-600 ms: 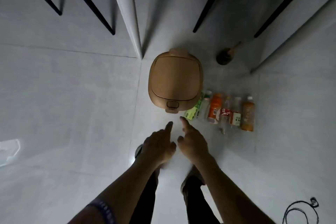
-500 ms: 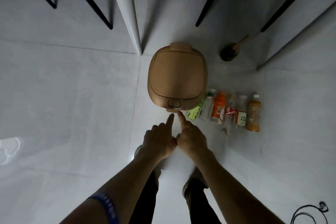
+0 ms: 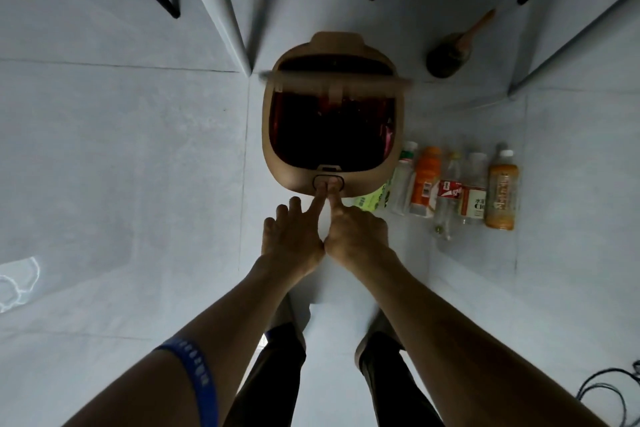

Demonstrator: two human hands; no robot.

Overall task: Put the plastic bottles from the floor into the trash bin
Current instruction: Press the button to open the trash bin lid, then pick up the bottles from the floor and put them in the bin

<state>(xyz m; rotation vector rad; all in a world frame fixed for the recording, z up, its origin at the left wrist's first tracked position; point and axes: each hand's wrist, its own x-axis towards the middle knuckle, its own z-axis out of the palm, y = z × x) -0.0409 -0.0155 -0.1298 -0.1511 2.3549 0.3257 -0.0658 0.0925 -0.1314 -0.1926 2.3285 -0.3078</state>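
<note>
Both index fingers press the small button point(image 3: 328, 182) on the near edge of the tan trash bin point(image 3: 273, 135), the left hand point(image 3: 292, 239) and right hand point(image 3: 356, 236) touching at the thumbs, each with its other fingers curled loosely and nothing grasped. The lid point(image 3: 334, 82) stands swung up, blurred, across the far part of the opening, so the press looks meant to release it and bare the dark inside for what is to go in. The plastic bottles point(image 3: 460, 189) lie in a row on the pale floor point(image 3: 121, 184) just to the right of the bin (an orange one, a clear one with a red label, an amber one at the right end, and others), close enough to reach without stepping. None is in a hand yet, so the gathering has not begun; the nearest bottle, partly behind the bin's right wall, seems the easiest first pick.
</note>
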